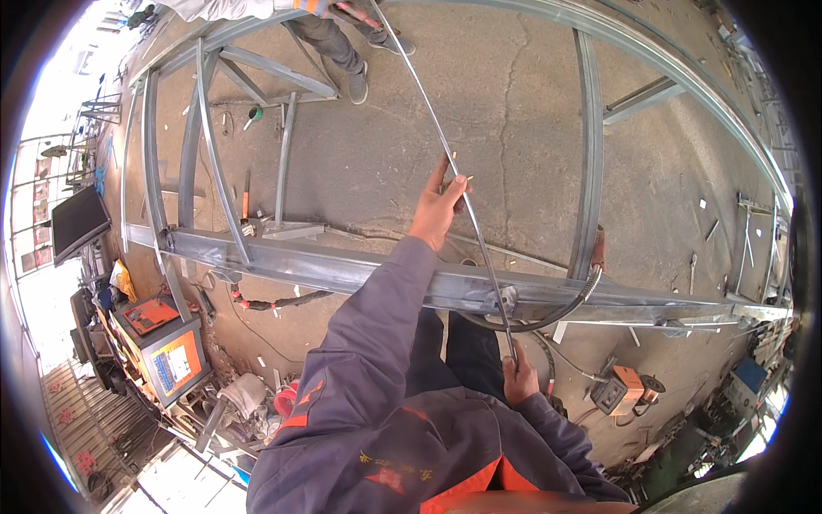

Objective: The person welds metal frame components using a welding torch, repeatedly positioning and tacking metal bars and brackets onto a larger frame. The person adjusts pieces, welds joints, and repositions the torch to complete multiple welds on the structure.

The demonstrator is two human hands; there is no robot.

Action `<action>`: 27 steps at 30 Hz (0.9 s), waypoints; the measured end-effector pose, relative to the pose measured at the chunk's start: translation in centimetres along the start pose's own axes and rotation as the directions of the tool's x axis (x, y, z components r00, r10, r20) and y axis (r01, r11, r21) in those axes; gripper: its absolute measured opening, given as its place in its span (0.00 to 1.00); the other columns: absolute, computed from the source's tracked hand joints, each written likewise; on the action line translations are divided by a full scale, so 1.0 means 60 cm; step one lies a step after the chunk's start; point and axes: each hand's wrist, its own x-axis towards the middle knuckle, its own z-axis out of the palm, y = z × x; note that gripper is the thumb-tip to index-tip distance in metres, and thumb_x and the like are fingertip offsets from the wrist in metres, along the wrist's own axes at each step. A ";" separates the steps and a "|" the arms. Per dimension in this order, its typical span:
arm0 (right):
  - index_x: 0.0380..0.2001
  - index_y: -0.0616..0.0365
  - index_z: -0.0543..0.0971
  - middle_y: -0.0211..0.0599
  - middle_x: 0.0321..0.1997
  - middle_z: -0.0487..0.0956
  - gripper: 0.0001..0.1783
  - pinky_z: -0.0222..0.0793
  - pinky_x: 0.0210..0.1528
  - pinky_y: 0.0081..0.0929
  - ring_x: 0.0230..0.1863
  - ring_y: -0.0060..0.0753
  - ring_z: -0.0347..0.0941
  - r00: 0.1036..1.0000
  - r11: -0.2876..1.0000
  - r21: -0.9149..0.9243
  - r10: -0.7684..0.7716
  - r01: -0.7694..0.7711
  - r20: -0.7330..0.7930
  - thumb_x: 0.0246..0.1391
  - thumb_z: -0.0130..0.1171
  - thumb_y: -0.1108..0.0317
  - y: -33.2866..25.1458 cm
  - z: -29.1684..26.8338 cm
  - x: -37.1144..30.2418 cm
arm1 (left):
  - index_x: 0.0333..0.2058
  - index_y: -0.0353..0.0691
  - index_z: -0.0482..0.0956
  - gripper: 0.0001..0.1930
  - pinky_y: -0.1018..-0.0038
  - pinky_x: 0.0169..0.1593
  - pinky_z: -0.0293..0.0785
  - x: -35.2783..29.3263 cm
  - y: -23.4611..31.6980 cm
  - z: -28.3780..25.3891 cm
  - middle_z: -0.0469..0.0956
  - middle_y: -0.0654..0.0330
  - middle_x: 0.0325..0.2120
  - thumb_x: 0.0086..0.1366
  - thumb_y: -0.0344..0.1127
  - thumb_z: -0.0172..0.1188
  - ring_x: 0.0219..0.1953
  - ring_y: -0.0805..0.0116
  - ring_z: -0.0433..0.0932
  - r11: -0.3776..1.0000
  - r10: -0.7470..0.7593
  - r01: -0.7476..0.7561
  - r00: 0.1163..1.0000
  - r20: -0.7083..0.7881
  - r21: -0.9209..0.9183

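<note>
A long, thin metal bar [484, 248] slants from the top of the view down toward my body, crossing above a grey steel beam [360, 267]. My left hand [438, 207] reaches out beyond the beam and is closed on the bar's middle stretch, thumb on top. A small pale bit shows by its fingers, too small to name. Close to my body, my right hand [520, 379] is closed around the bar's near end. At the top, the bar passes by a co-worker's hand [360, 15]; whether that hand holds it I cannot tell.
Welded steel framing surrounds the floor, with an upright member [587, 154] at right. A black hose [556, 319] hangs over the beam. An orange wire feeder [625, 391] stands at lower right, an orange-and-grey machine [171, 355] at lower left. The co-worker's shoe [359, 84] is beyond.
</note>
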 end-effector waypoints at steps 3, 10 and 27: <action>0.68 0.60 0.68 0.66 0.58 0.79 0.28 0.72 0.60 0.47 0.60 0.68 0.76 1.000 1.000 -0.008 0.001 -0.001 -0.003 0.71 0.51 0.59 -0.002 0.000 0.000 | 0.77 0.47 0.56 0.37 0.77 0.38 0.70 0.000 0.000 0.000 0.80 0.67 0.35 0.74 0.41 0.62 0.30 0.81 0.69 1.000 0.001 -0.001 1.000 0.004 -0.002; 0.69 0.59 0.68 0.67 0.57 0.79 0.28 0.73 0.60 0.47 0.59 0.68 0.76 1.000 1.000 -0.020 0.012 -0.012 -0.003 0.70 0.51 0.58 -0.006 -0.001 0.000 | 0.77 0.47 0.55 0.38 0.78 0.38 0.70 0.002 0.000 -0.001 0.80 0.67 0.36 0.74 0.42 0.62 0.30 0.81 0.69 1.000 0.000 0.000 1.000 -0.003 0.015; 0.70 0.60 0.66 0.65 0.62 0.77 0.29 0.70 0.63 0.48 0.64 0.67 0.74 1.000 1.000 -0.017 0.017 -0.016 0.010 0.71 0.50 0.59 -0.005 -0.001 -0.002 | 0.76 0.42 0.54 0.40 0.76 0.37 0.70 0.004 -0.007 -0.008 0.81 0.64 0.38 0.74 0.46 0.62 0.35 0.78 0.74 0.998 0.019 -0.020 1.000 0.016 0.053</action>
